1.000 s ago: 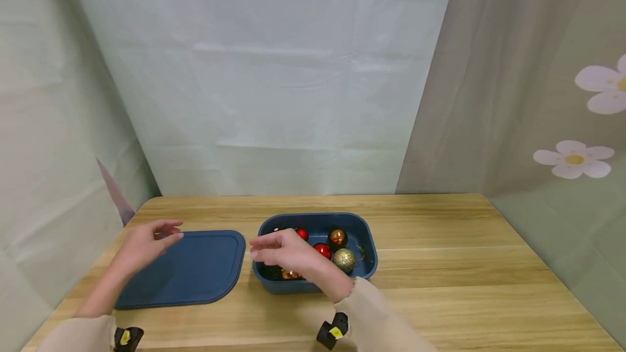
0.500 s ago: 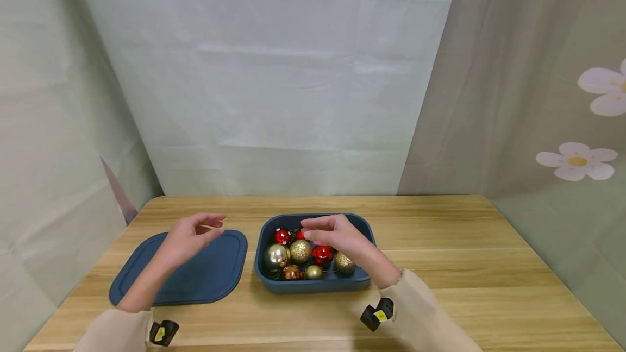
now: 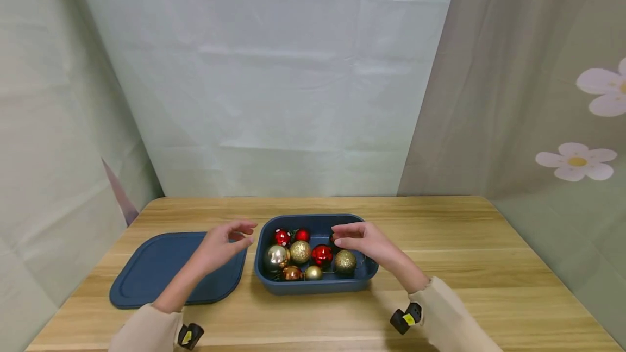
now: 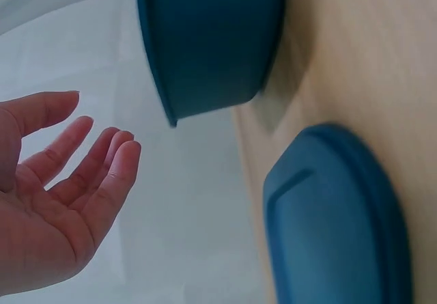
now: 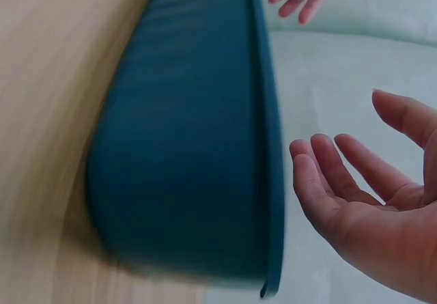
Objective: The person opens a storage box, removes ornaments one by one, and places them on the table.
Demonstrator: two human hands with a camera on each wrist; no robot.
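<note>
A dark blue box (image 3: 318,286) stands on the wooden table (image 3: 464,265), filled with several shiny baubles in red (image 3: 321,254), gold (image 3: 345,261) and silver (image 3: 276,257). Its flat blue lid (image 3: 161,270) lies to the left. My left hand (image 3: 226,240) hovers at the box's left rim with fingers relaxed and empty. My right hand (image 3: 359,239) hangs over the right part of the box, fingers loosely bent, holding nothing. In the left wrist view the left hand (image 4: 61,195) is spread beside the box (image 4: 208,44) and the lid (image 4: 341,215). The right wrist view shows the right hand (image 5: 362,208) above the box wall (image 5: 184,147).
Pale cloth backdrops (image 3: 274,80) close in the table at the back and left. A curtain with flower prints (image 3: 572,159) hangs on the right. Bare wood stretches to the right of the box and along the front edge.
Both hands moved right: the left from over the lid to the box's left rim, the right from the box's left end to its right part. More baubles now show.
</note>
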